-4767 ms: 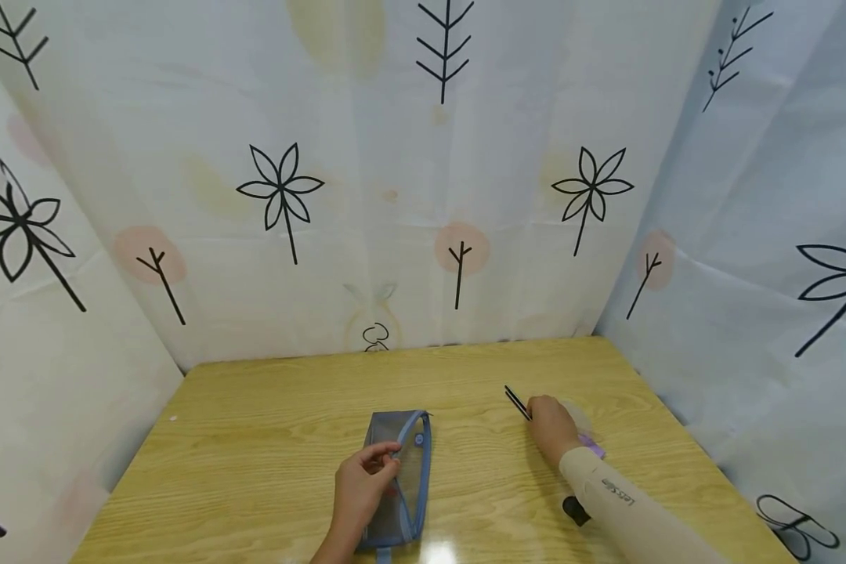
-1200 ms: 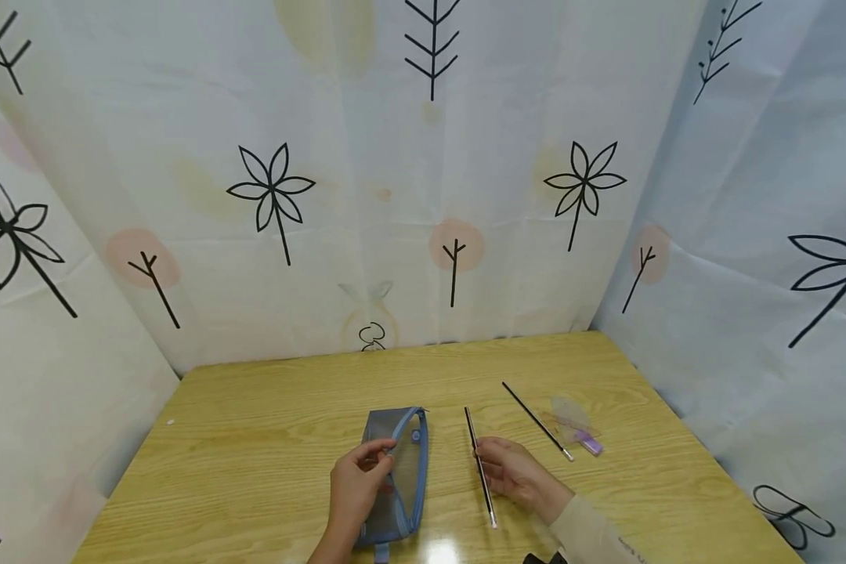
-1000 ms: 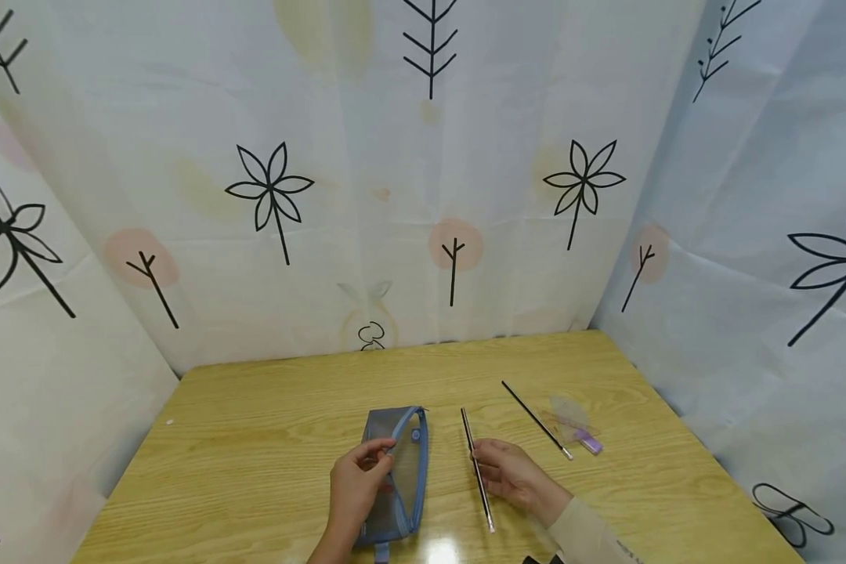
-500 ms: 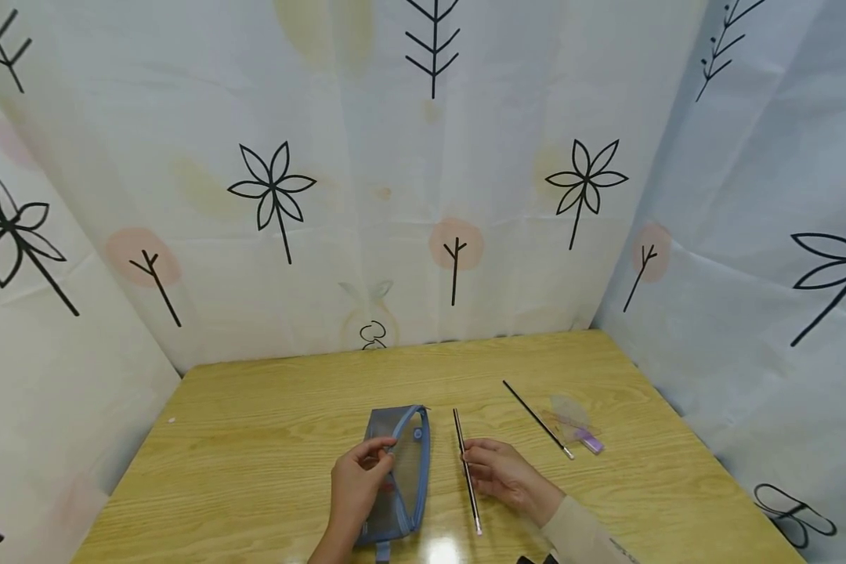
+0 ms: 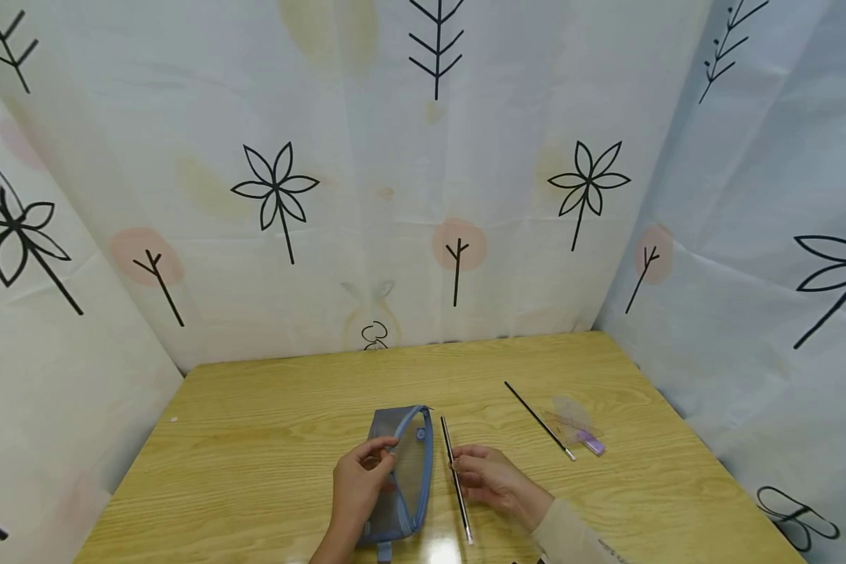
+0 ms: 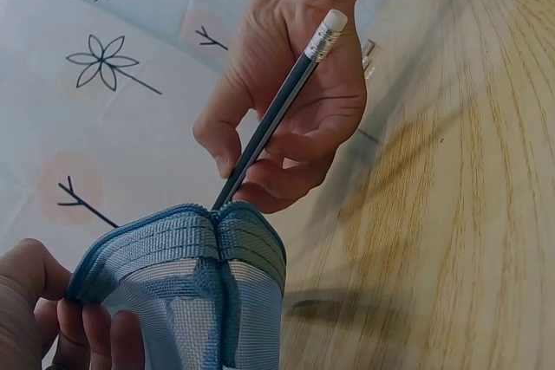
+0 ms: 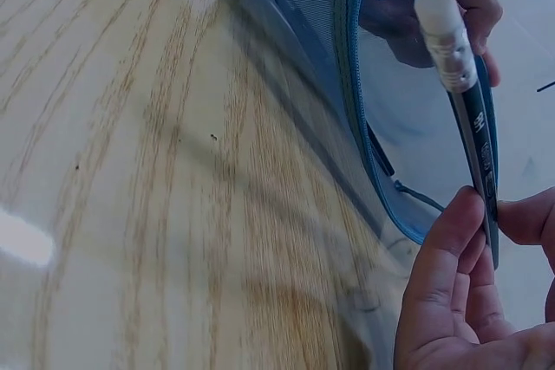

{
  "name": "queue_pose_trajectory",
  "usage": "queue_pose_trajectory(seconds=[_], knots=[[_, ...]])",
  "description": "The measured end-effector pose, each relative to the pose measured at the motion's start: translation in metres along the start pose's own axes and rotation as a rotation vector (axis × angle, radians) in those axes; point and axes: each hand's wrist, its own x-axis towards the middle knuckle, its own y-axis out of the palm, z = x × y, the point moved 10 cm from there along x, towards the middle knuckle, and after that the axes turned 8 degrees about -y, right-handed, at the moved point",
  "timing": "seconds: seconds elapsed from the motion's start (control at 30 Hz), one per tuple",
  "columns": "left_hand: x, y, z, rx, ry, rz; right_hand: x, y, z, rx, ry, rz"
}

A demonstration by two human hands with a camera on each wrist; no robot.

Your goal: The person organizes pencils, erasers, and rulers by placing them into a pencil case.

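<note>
A blue mesh pencil case (image 5: 388,517) with its zip undone stands on the table, its opening facing right. My left hand (image 5: 358,482) pinches the near edge of that opening; in the left wrist view its fingers (image 6: 95,335) are on the zip edge. Between the thumb and fingers of my right hand (image 5: 493,479) is a dark pencil (image 5: 457,486), just right of the case. Its white eraser (image 7: 438,13) end points toward me in the right wrist view. Some dark object shows inside the case, its kind unclear.
Another dark pencil (image 5: 539,421) lies on the table (image 5: 275,415) to the right. Beside it are a purple eraser (image 5: 591,443) and a clear, thin sheet-like piece (image 5: 569,413). Patterned curtains (image 5: 366,141) enclose the table's back and sides.
My right hand has come from the far right, where it picked up a pencil, and has carried it left beside the case. My left hand still holds the opening.
</note>
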Motion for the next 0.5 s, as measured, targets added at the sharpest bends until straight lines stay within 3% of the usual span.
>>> queue_pose_trajectory(seconds=[0.5], knots=[[0.001,0.003,0.002,-0.005,-0.006,0.0,0.0,0.014,0.001,0.032,-0.011,0.009]])
